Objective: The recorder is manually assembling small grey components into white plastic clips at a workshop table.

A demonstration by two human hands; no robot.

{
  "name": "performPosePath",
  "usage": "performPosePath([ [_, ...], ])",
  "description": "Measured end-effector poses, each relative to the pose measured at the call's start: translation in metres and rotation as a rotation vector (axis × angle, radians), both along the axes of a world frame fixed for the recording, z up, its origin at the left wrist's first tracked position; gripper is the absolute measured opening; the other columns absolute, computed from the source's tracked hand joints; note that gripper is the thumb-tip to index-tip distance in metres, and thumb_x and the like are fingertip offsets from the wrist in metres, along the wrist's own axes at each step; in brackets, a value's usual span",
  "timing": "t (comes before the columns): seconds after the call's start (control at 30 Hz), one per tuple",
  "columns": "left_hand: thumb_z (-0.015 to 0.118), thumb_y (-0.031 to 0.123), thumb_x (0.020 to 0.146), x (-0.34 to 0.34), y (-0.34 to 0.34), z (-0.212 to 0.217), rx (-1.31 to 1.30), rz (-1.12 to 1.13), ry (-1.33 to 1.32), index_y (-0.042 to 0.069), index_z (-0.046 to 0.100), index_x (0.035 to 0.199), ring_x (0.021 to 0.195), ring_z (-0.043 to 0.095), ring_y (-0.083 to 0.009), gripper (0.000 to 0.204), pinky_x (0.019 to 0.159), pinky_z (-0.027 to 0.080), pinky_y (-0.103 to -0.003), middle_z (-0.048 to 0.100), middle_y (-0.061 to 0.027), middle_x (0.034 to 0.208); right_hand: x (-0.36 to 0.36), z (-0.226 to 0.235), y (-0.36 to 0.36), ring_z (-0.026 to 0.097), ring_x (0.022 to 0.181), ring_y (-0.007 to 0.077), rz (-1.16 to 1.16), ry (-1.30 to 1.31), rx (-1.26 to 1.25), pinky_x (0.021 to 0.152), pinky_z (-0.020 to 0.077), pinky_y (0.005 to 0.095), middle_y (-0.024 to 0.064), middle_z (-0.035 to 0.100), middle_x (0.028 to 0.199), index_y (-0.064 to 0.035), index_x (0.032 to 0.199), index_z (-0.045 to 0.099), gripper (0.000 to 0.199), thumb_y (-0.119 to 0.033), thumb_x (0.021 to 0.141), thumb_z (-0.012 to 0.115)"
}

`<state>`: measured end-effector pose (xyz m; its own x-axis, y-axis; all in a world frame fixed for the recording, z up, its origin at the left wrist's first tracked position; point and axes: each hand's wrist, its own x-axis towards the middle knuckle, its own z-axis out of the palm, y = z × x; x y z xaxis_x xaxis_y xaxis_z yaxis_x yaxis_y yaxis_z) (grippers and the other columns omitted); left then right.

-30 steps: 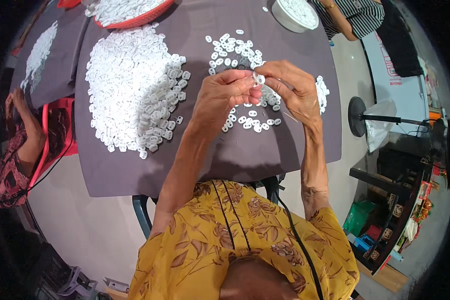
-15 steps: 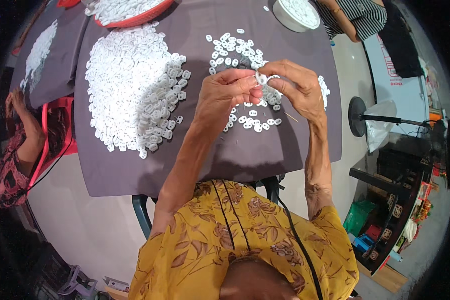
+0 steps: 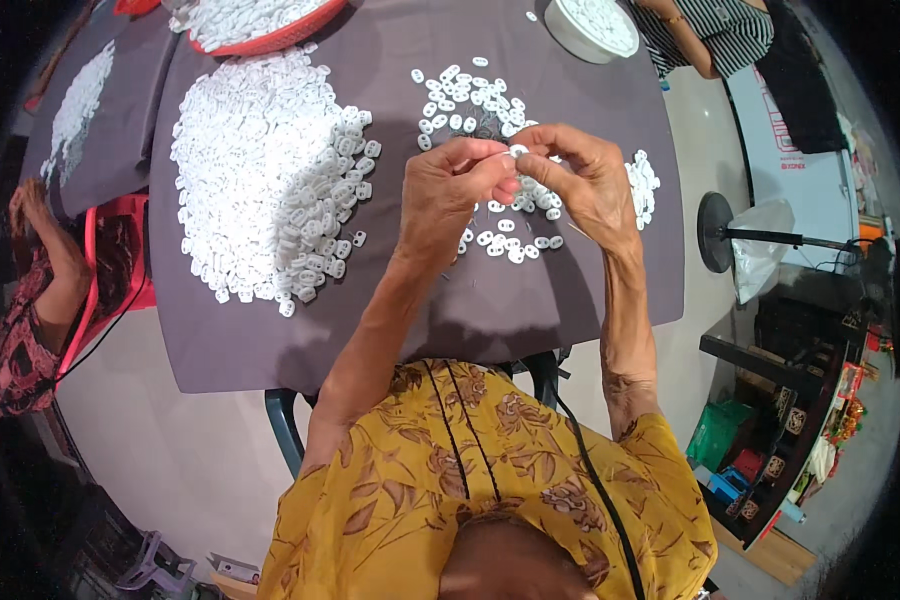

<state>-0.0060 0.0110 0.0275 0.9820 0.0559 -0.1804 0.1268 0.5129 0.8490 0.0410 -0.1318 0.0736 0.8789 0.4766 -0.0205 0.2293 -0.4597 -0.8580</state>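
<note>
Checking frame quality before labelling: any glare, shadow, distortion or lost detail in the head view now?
Head view: white pile nearly washed out mid-heap, shadowed lower right; head view: soft shadows on the tablecloth along its near edge; head view: straight edges bow, corners black; head view: white piece between left hand and right hand too small for detail.

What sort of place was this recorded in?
Probably an indoor workroom, perhaps in a home: a cloth-covered table bears a big pile of small white pieces, plus a red basket and white tub holding more.
</note>
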Motion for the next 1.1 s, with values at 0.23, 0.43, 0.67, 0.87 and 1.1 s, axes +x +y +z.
performPosePath([
  [0.23,0.058,0.005,0.077,-0.0004,-0.0068,0.0034,0.020,0.154,-0.060,-0.003,0.061,0.081,0.061,0.056,-0.0093,0.009,0.058,0.047,-0.021,0.060,-0.0060,0.071,0.0000,-0.0003,0.0012,0.055,0.073,0.0087,-0.100,0.020,0.165,0.068,0.0440,0.0205,0.0029,0.060,0.077,0.0023,0.089,0.061,0.013,-0.003,0.077,0.061],
  [0.43,0.058,0.007,0.078,0.0005,-0.0019,-0.0003,-0.142,0.100,-0.018,-0.003,0.059,0.083,0.062,0.056,-0.0100,0.011,0.060,0.047,-0.021,0.059,-0.0057,0.072,0.0026,0.0001,0.0034,0.056,0.075,0.0095,-0.072,0.056,0.210,0.070,0.0449,0.0212,0.0041,0.060,0.080,0.0026,0.093,0.061,0.017,-0.001,0.077,0.061],
  [0.67,0.059,0.009,0.078,0.0019,-0.0038,-0.0018,-0.228,0.100,-0.015,-0.003,0.058,0.084,0.062,0.057,-0.0114,0.013,0.059,0.048,-0.023,0.059,-0.0073,0.073,0.0038,-0.0024,-0.0023,0.057,0.071,0.0098,-0.069,0.130,0.317,0.068,0.0447,0.0214,0.0057,0.061,0.075,0.0033,0.092,0.061,0.017,0.001,0.075,0.061],
  [0.87,0.058,0.008,0.078,0.0012,-0.0042,-0.0009,-0.206,0.115,-0.047,-0.003,0.058,0.084,0.064,0.057,-0.0116,0.012,0.060,0.048,-0.023,0.060,-0.0075,0.074,-0.0017,0.0013,0.0033,0.056,0.071,0.0098,-0.058,0.070,0.259,0.066,0.0440,0.0208,0.0056,0.061,0.076,0.0032,0.091,0.061,0.015,0.000,0.076,0.061],
  [1.1,0.058,0.009,0.078,0.0008,-0.0059,0.0002,-0.164,0.119,-0.011,-0.003,0.059,0.085,0.065,0.057,-0.0113,0.013,0.062,0.048,-0.023,0.060,-0.0071,0.075,-0.0004,-0.0035,0.0005,0.056,0.073,0.0094,-0.091,0.074,0.296,0.067,0.0441,0.0205,0.0046,0.061,0.081,0.0027,0.090,0.062,0.015,0.002,0.075,0.060],
])
